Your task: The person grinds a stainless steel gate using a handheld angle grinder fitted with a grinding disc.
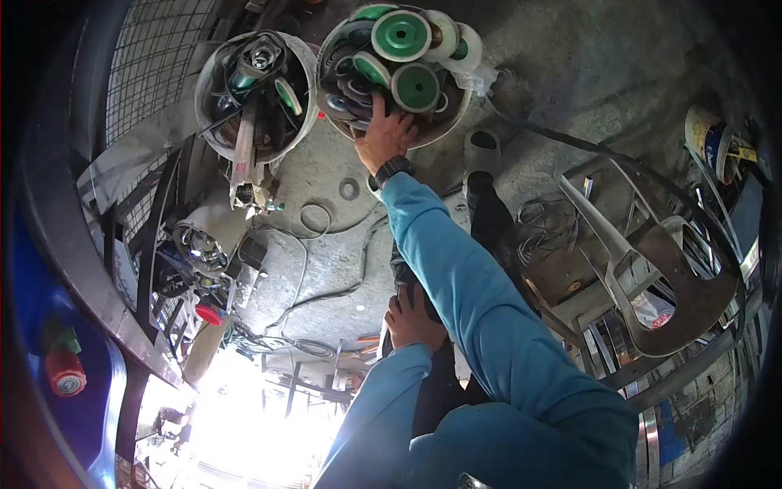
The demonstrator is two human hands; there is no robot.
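My right hand [386, 140], with a dark watch on its wrist, reaches to the near rim of a round bucket [446, 130] full of discs. Its fingers are apart and touch dark grinding discs [354, 88]; some fingertips are hidden among them. Close beside the fingers lies a green-faced disc [415, 87], and another green disc [401, 35] rests higher on the pile. My left hand [414, 318] lies on my dark-trousered knee with its fingers spread, holding nothing.
Left of the discs stands a bucket [305, 134] with a power tool and cables. Hoses and a cable [318, 297] snake over the concrete floor. A plastic chair [652, 285] lies at the right by metal bars. A blue container [73, 407] is at the lower left.
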